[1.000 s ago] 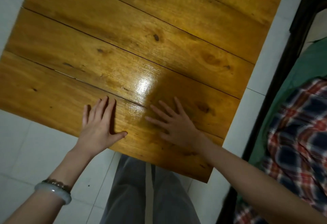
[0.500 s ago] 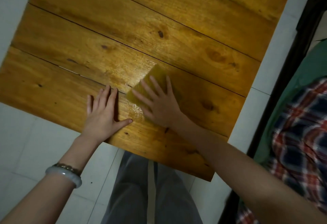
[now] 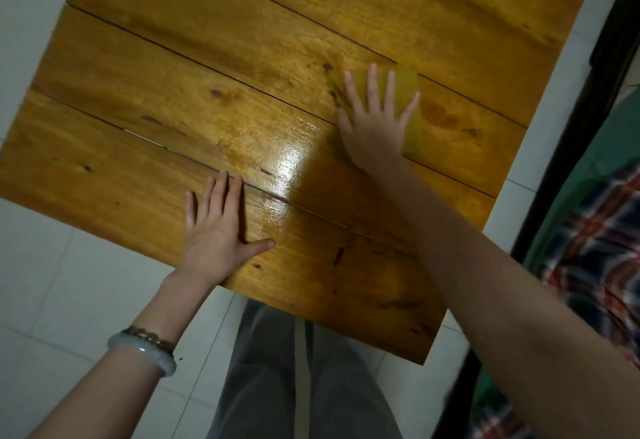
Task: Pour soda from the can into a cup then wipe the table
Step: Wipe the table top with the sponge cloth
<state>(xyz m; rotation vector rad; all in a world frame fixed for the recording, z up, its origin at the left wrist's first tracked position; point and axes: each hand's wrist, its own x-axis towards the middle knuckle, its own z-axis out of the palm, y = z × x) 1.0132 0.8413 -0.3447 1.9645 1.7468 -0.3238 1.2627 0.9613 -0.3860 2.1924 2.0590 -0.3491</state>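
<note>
A wooden plank table [image 3: 173, 99] fills the view from above. My right hand [image 3: 374, 123] lies flat with straight, spread fingers on a yellow cloth [image 3: 412, 116], pressing it onto the table's right middle. The cloth shows mostly to the right of the hand and beyond its fingertips. My left hand [image 3: 218, 230] rests flat on the near edge of the table, fingers straight, thumb out. A glossy patch [image 3: 287, 165] shines on the wood between the hands. No can or cup is in view.
White floor tiles [image 3: 52, 300] surround the table. My grey trousers [image 3: 301, 379] show below the near edge. At the right stand a dark frame [image 3: 571, 147] and a bed with green sheet and plaid fabric [image 3: 602, 251].
My right hand has slid the cloth away from me and to the right, from beside the left hand to the table's right middle. The left hand has stayed put.
</note>
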